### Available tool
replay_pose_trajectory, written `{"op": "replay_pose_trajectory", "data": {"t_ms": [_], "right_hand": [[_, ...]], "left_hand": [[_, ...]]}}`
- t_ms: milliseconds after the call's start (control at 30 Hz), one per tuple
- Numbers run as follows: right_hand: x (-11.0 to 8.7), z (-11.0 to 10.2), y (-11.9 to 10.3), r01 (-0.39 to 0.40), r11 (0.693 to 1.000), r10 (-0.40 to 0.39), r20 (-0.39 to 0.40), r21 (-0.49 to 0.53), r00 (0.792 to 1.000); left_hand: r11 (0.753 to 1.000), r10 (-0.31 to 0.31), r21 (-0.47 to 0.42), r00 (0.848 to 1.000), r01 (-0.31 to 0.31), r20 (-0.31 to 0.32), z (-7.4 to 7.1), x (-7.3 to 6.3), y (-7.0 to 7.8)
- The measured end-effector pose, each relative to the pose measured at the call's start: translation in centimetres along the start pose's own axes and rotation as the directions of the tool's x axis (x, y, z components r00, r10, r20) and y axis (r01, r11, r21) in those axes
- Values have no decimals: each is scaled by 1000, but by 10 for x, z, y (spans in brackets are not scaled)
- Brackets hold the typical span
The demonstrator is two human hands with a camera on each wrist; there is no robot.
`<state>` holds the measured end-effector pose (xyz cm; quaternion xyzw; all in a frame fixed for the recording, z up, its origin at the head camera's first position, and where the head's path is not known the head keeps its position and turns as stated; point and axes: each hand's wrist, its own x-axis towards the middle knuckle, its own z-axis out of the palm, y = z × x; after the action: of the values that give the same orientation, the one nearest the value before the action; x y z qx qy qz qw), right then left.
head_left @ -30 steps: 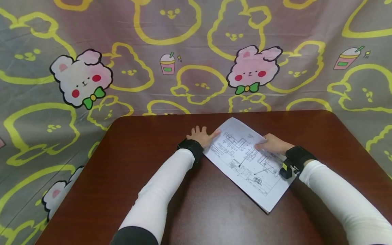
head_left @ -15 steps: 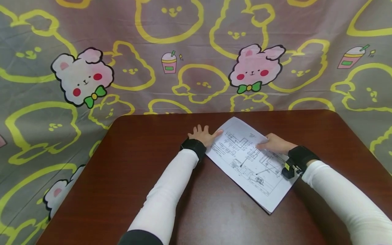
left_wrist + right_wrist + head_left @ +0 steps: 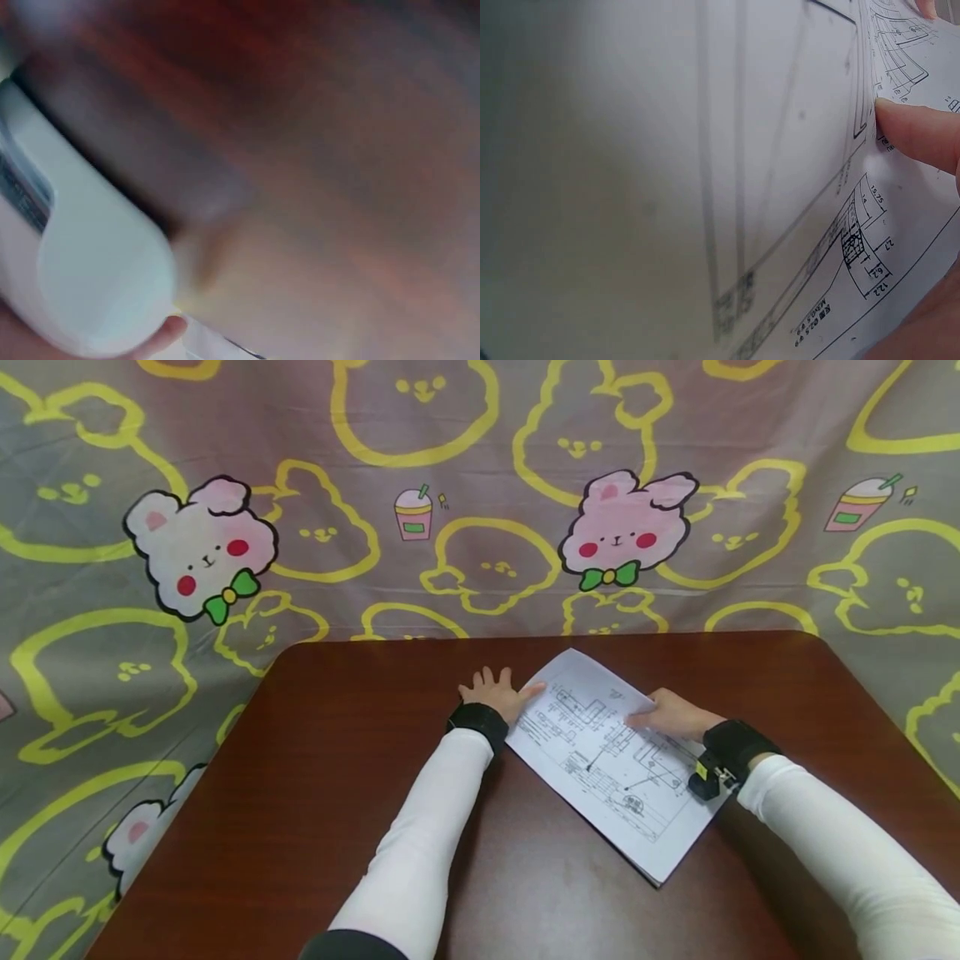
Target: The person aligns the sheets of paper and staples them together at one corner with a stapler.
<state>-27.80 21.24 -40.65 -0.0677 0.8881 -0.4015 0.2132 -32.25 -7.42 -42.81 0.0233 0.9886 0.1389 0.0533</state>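
A stack of white sheets printed with technical drawings [image 3: 581,756] lies slanted on the brown table. My left hand [image 3: 492,693] is at its left corner, fingers spread straight over the tabletop and thumb reaching onto the paper. Close to that hand's camera appears a white, rounded thing [image 3: 109,262] with a dark lettered slot; its kind I cannot tell, and the head view hides it. My right hand [image 3: 672,714] pinches the far right edge of the paper, thumb [image 3: 919,131] on top and the other fingers hidden. In the right wrist view the printed page [image 3: 795,150] curves up near the camera.
The dark wooden table [image 3: 337,760] has rounded far corners. Behind its far edge hangs a curtain [image 3: 495,435] with yellow outlines and cartoon bunny heads. A black band [image 3: 480,722] circles the left wrist; another black band [image 3: 738,747], with a small camera, is on the right.
My left forearm has swung slightly to the right, while the left hand stays at the paper's corner. The right hand and the stack keep nearly the same place.
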Motion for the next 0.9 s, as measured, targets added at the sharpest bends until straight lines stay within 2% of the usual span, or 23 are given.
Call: {"op": "replay_pose_trajectory", "data": {"t_ms": [333, 567, 733, 900], "right_hand": [[1, -4, -2, 7, 1000, -7, -2, -3, 1000], [2, -7, -3, 12, 1000, -12, 4, -10, 1000], [1, -7, -3, 11, 1000, -12, -7, -23, 1000], [1, -1, 3, 8, 1000, -8, -5, -15, 1000]], "left_hand": [[999, -6, 38, 1000, 5, 3, -8, -4, 4], [997, -8, 72, 999, 6, 31, -12, -4, 6], [995, -1, 104, 1000, -1, 20, -9, -1, 7], [988, 4, 154, 1000, -7, 23, 5, -1, 4]]}}
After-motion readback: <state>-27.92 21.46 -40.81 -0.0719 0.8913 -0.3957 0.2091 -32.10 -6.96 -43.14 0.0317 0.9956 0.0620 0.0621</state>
